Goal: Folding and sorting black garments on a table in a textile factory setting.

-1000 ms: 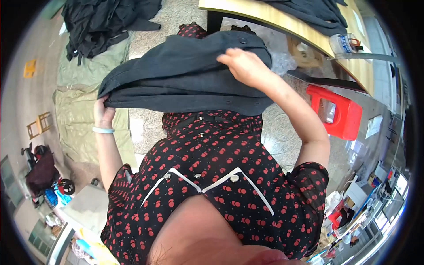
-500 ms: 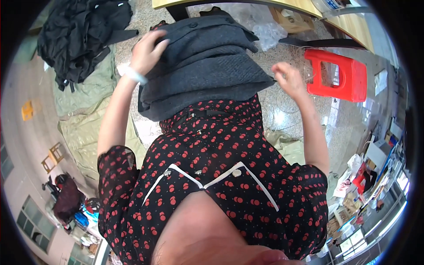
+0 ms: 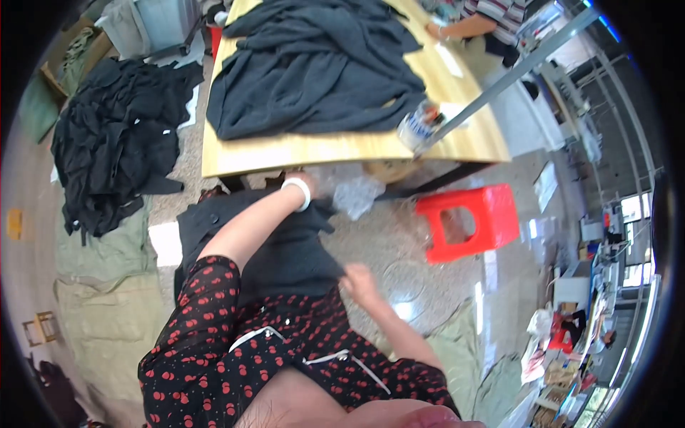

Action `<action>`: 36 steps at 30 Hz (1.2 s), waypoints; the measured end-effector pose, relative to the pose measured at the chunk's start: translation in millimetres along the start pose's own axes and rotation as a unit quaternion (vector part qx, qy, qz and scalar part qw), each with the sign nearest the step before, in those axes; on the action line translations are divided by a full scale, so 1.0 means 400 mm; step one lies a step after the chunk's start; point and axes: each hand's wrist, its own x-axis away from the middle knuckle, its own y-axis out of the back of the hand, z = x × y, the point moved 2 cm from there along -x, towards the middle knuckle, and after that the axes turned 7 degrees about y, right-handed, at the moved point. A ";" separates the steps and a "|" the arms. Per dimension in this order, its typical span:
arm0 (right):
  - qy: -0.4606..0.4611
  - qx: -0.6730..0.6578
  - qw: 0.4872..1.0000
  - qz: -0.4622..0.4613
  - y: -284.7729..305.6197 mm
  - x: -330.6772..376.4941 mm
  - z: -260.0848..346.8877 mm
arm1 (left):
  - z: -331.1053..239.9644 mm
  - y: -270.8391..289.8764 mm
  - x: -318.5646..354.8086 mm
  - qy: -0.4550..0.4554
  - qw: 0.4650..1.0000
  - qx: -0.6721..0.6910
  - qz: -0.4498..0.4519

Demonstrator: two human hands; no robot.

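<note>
Right hand [image 3: 362,284] curled, firm grip unclear, dark garment [image 3: 285,260] to its left, corner at the hand

Light wood-topped table [image 3: 285,155]: is standing ahead, bearing a clear plastic jar [image 3: 412,130] near its right corner. Grey metal pole [image 3: 506,78]: is slanting across that corner. Crumpled clear plastic bag [image 3: 358,196]: is lying by the table's near edge. Red plastic stool [image 3: 499,217]: is resting to the right. White paper sheet [image 3: 546,187]: is lying beyond it. Olive cloth sheet [image 3: 107,314]: is covering floor at left, near a small wooden stool [image 3: 44,329]. Co-worker in striped shirt [image 3: 503,18]: is resting an arm at the table's far right edge.
</note>
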 end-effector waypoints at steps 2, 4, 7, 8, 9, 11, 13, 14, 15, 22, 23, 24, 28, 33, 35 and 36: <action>-0.008 -0.024 0.997 -0.076 0.002 -0.001 0.014 | -0.008 0.015 0.017 0.030 0.998 0.040 0.023; -0.073 -0.057 0.993 -0.071 -0.005 0.009 0.013 | -0.022 0.024 0.050 0.023 0.999 0.034 0.030; -0.170 -0.083 0.980 -0.056 -0.015 0.002 0.004 | -0.009 0.006 0.065 -0.032 0.998 0.038 0.045; -0.201 -0.072 0.976 -0.051 -0.019 0.001 0.001 | 0.000 0.001 0.068 -0.047 0.997 0.061 0.022; -0.194 -0.067 0.978 -0.048 -0.020 0.003 0.000 | 0.000 0.008 0.075 -0.059 0.996 0.064 0.022; -0.227 -0.072 0.968 -0.085 -0.021 0.013 -0.006 | 0.005 0.011 0.107 -0.058 0.985 0.152 -0.050; -0.226 -0.117 0.961 -0.110 0.005 0.018 -0.003 | 0.011 0.096 0.193 -0.116 0.913 0.287 -0.266; -0.234 -0.161 0.949 -0.136 0.029 0.017 0.001 | 0.016 0.143 0.246 -0.166 0.873 0.324 -0.325; -0.229 -0.161 0.951 -0.135 0.050 0.010 0.009 | 0.026 0.183 0.305 -0.214 0.827 0.356 -0.379; -0.086 -0.040 0.990 0.107 0.101 0.010 0.050 | 0.076 -0.021 0.386 -0.051 0.839 0.522 -0.146; 0.007 0.021 0.985 0.173 0.092 0.012 0.052 | 0.069 -0.045 0.386 -0.025 0.847 0.515 -0.131; 0.024 0.030 0.975 0.219 0.091 0.010 0.058 | 0.060 -0.058 0.396 0.003 0.853 0.509 -0.113; 0.025 0.094 0.943 0.317 0.079 -0.019 0.075 | 0.057 -0.073 0.405 0.006 0.875 0.478 -0.076; 0.133 0.099 0.970 0.181 0.247 -0.164 0.239 | 0.070 0.047 0.435 -0.136 0.807 0.538 -0.201; 0.196 0.068 0.978 0.030 0.341 -0.238 0.339 | 0.089 0.161 0.472 -0.188 0.737 0.544 -0.354; 0.229 0.051 0.972 -0.027 0.368 -0.262 0.377 | 0.103 0.193 0.469 -0.201 0.722 0.538 -0.386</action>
